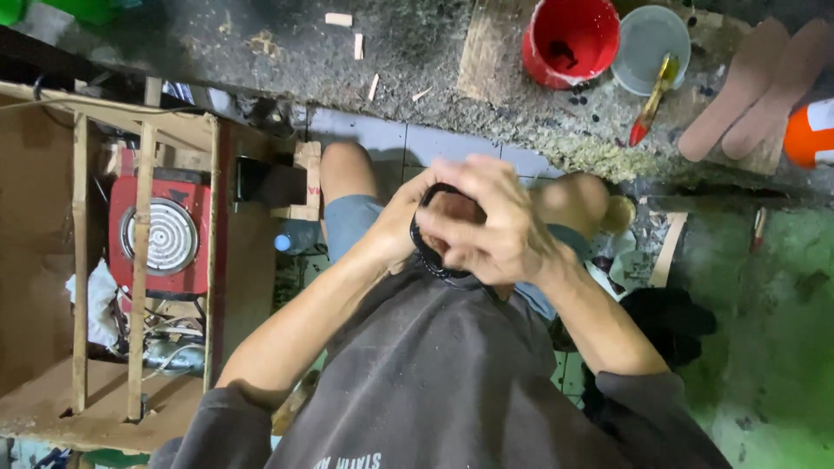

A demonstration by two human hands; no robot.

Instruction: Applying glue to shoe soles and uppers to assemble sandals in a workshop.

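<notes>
Both hands grip a black shoe strap loop point(434, 239) above the lap: left hand point(401, 227) pinches its left edge, right hand point(495, 230) fingers clamp over it, holding it steady. Red bucket point(569, 39) sits far.

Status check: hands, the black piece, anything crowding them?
Left hand and right hand both clamped on black curved piece, held over the lap. Red bucket and brush lie apart, on the floor ahead.
</notes>
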